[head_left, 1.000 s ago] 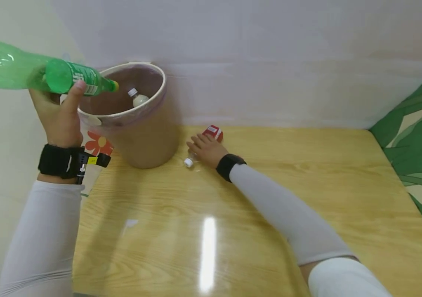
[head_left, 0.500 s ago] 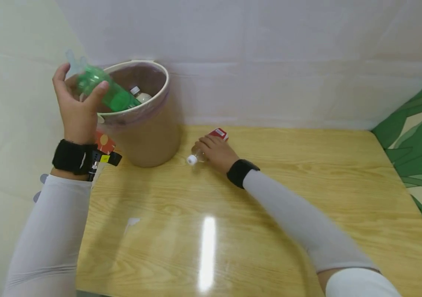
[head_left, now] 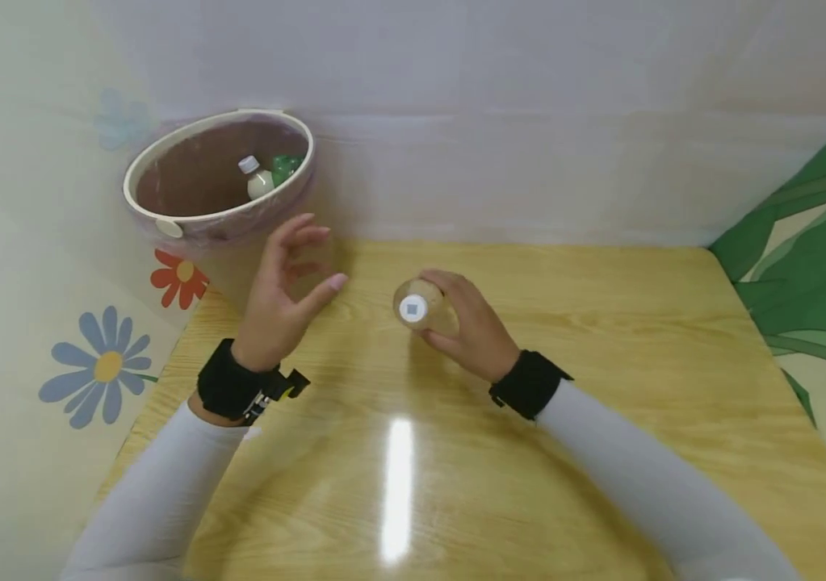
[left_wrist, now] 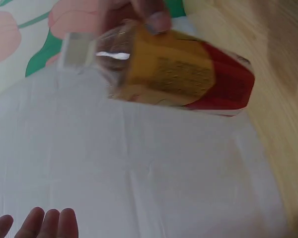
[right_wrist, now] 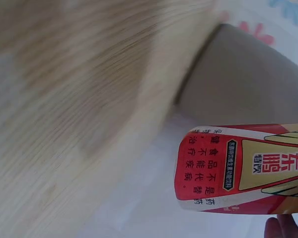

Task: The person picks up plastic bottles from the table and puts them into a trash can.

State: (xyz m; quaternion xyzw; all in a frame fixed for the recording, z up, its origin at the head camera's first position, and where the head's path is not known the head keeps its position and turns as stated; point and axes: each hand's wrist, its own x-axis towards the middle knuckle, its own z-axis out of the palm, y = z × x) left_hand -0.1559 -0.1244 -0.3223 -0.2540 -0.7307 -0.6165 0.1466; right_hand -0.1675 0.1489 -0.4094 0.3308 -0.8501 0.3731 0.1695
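A drink bottle with a white cap (head_left: pixel 413 308) is in my right hand (head_left: pixel 481 331), thumb on one side and fingers on the other. Seen from the head, the bottle points cap-first toward the camera, above the table. Its red and yellow label (right_wrist: pixel 241 168) with printed characters fills the right side of the right wrist view; the left wrist view shows the bottle (left_wrist: pixel 179 72) from the side. My left hand (head_left: pixel 285 298) holds nothing; its fingers are loosely bent and spread from the thumb, between the bin and the bottle.
A brown bin (head_left: pixel 220 216) with a pale rim and plastic liner stands at the back left. Inside lie a white-capped bottle (head_left: pixel 258 181) and a green bottle (head_left: pixel 284 168). A pale wall sheet (head_left: pixel 529 177) rises behind the wooden table (head_left: pixel 601 323).
My left hand has let go of the green bottle, now in the bin, and come right, toward the bottle. My right hand has lifted the white-capped bottle off the table and turned its cap upward.
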